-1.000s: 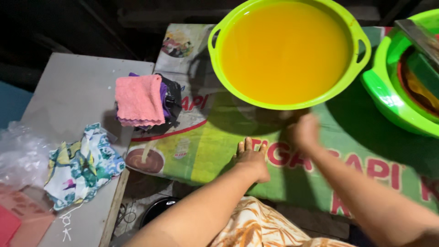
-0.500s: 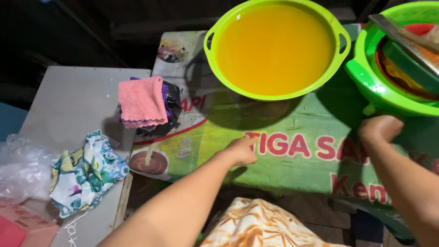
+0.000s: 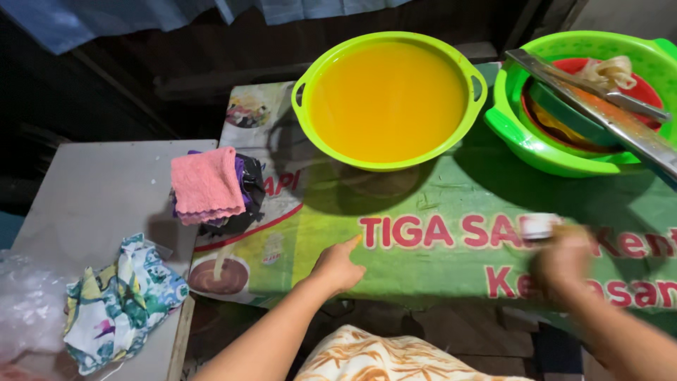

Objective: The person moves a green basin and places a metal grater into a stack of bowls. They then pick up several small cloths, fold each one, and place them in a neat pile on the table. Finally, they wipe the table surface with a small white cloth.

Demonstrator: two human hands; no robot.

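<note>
Pink cloth [image 3: 206, 185] on dark bag; floral cloth [image 3: 116, 300] — grey board [image 3: 92, 204].

The big bowl [image 3: 390, 99] is lime green and its liquid is orange-yellow. The second basin [image 3: 543, 144] is the same green, with a red dish [image 3: 638, 88] inside. The mat [image 3: 437, 233] is green with red letters. The folded cloth [image 3: 206, 185] is pink; the crumpled cloth [image 3: 116, 303] has a teal, yellow and white flower pattern.

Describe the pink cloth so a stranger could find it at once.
Start at the big green basin of orange liquid on the green printed table cover. Look toward that cover's left edge: the pink cloth lies folded atop a dark bundle, unlike the floral cloth on the grey board.
</note>
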